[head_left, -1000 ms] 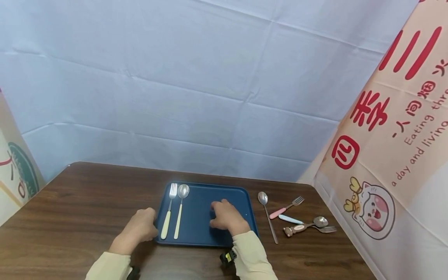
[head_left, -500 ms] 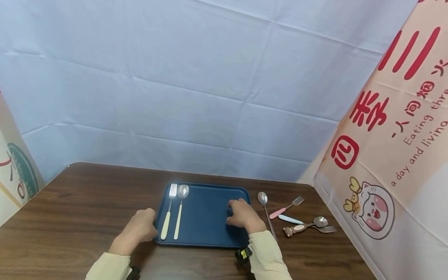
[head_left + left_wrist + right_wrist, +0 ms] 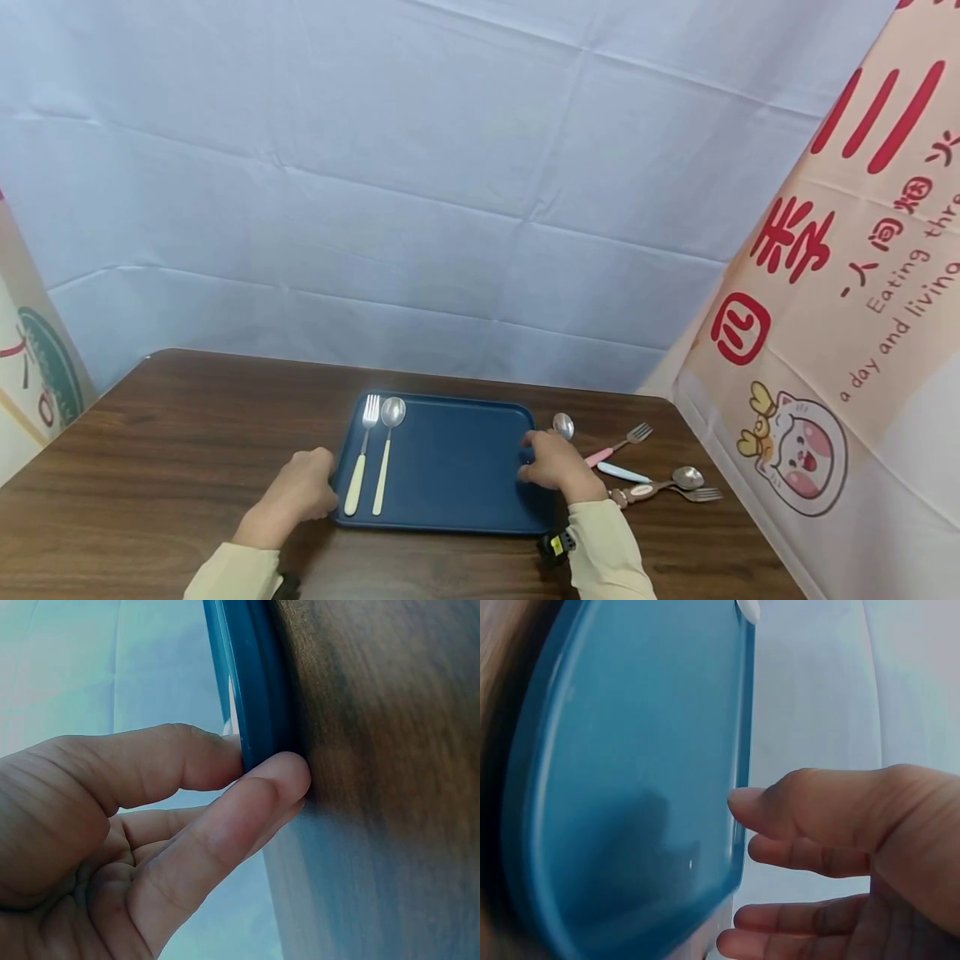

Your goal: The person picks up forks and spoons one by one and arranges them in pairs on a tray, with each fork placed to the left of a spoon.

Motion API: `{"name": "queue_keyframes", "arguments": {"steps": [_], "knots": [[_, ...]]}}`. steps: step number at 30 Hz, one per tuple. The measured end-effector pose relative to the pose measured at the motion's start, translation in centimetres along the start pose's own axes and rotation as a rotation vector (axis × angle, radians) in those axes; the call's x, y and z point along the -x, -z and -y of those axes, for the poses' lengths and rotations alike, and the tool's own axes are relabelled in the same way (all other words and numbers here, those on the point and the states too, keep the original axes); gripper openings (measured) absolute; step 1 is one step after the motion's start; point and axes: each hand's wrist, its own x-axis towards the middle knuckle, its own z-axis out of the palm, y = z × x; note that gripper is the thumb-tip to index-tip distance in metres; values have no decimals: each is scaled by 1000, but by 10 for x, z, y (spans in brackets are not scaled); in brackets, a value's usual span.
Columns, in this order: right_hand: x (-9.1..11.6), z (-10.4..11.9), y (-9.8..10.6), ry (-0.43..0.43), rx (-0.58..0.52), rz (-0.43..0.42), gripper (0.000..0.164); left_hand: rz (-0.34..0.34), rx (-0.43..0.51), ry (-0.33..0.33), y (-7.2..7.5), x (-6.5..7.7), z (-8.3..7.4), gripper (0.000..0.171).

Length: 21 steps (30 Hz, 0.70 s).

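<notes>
My left hand (image 3: 300, 487) pinches the left rim of a dark blue tray (image 3: 457, 467); in the left wrist view the thumb lies at the rim (image 3: 259, 682) and the fingertips (image 3: 289, 776) curl at its underside. A fork (image 3: 357, 479) with a pale yellow handle and a matching spoon (image 3: 383, 467) lie side by side at the tray's left. My right hand (image 3: 555, 462) hovers over the tray's right edge, holding nothing. Its fingers (image 3: 802, 919) are spread and loosely bent in the right wrist view. That hand and sleeve hide most of a long spoon (image 3: 563, 426).
Right of the tray lie a pink-handled fork (image 3: 628, 439), a fork with a light blue handle (image 3: 622, 472) and a brown bear-handled spoon (image 3: 686, 477), which crosses that fork. A white cloth (image 3: 420, 208) hangs behind the brown wooden table (image 3: 187, 425).
My right hand has moved rightward from over the tray's middle to its right edge, now covering part of the long spoon. The left hand and the tray stay in place.
</notes>
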Motion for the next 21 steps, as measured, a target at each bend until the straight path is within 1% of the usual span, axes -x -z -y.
{"name": "queue_keyframes", "arguments": {"steps": [6, 10, 13, 17, 21], "knots": [[2, -11, 6, -48, -17, 0, 43, -6, 8, -5, 0, 0, 0, 16], [4, -19, 11, -66, 20, -22, 41, -4, 14, -7, -1, 0, 0, 16], [6, -25, 14, -97, 34, -36, 41, -2, 18, -6, -1, 0, 0, 16], [7, -34, 15, -136, 28, -36, 41, 0, 14, 2, -2, 0, 0, 15], [8, -43, 17, -138, 33, -26, 40, 2, 13, 7, -1, 0, 0, 15]]}}
